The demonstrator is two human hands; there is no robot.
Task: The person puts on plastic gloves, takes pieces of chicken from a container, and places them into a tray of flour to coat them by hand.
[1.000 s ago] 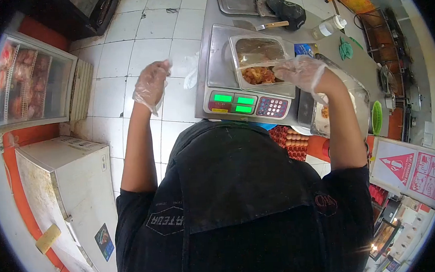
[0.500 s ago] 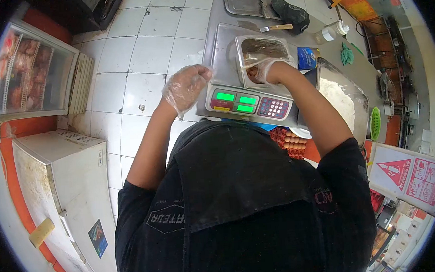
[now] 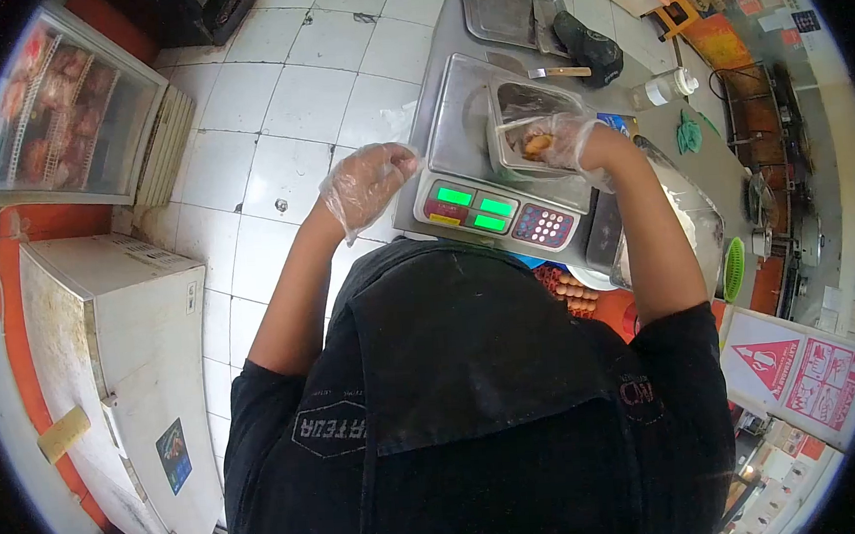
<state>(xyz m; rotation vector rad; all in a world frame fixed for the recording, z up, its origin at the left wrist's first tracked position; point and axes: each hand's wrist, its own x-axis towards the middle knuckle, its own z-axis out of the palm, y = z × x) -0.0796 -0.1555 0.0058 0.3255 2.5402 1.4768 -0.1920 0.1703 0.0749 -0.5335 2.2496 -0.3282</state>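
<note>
My left hand (image 3: 372, 184), in a clear plastic glove, hangs beside the left edge of the scale, its fingers curled together; whatever they may hold is hidden. Also gloved, my right hand (image 3: 575, 145) is at the near right part of a metal container (image 3: 497, 131). Its fingers are closed round an orange-brown piece of food (image 3: 538, 145). The container stands on the steel plate of a scale (image 3: 458, 118). Green digits glow on the scale's front panel (image 3: 473, 208), beside its keypad.
Farther along the steel table lie metal trays (image 3: 505, 13), a wooden-handled tool (image 3: 560, 72) and a dark cap (image 3: 590, 49). To the right are a clear bottle (image 3: 666, 88), a green cloth (image 3: 689, 134) and a tray of white powder (image 3: 704, 226). Eggs (image 3: 576, 292) sit below the scale.
My right hand has drawn back slightly inside the container, and the orange-brown piece now shows at its fingers. The view has shifted, moving the scale and table rightward. My left hand has barely moved.
</note>
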